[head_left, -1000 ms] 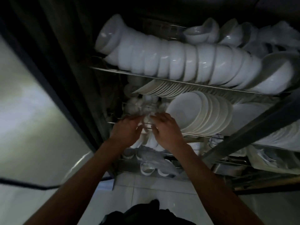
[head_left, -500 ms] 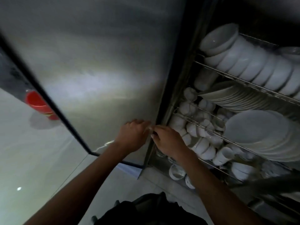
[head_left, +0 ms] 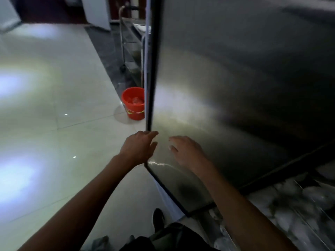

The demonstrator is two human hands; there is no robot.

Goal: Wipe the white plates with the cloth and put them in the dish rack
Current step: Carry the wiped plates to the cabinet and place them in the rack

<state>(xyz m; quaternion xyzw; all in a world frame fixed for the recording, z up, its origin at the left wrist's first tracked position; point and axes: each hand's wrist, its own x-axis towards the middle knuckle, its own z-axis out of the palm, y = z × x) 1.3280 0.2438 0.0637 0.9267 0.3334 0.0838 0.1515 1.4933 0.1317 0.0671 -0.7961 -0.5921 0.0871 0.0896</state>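
Steel cabinet door (head_left: 226,87) now fills view, rack swung aside — left hand (head_left: 138,146), right hand (head_left: 184,151) both empty, fingers spread; placing done.

1. We find no readable text, brand, number or sign in this view
2. The red bucket (head_left: 133,103) carries a yellow-green band, yet we cannot make out any letters on it
3. The steel cabinet door (head_left: 226,87) shows us only glare
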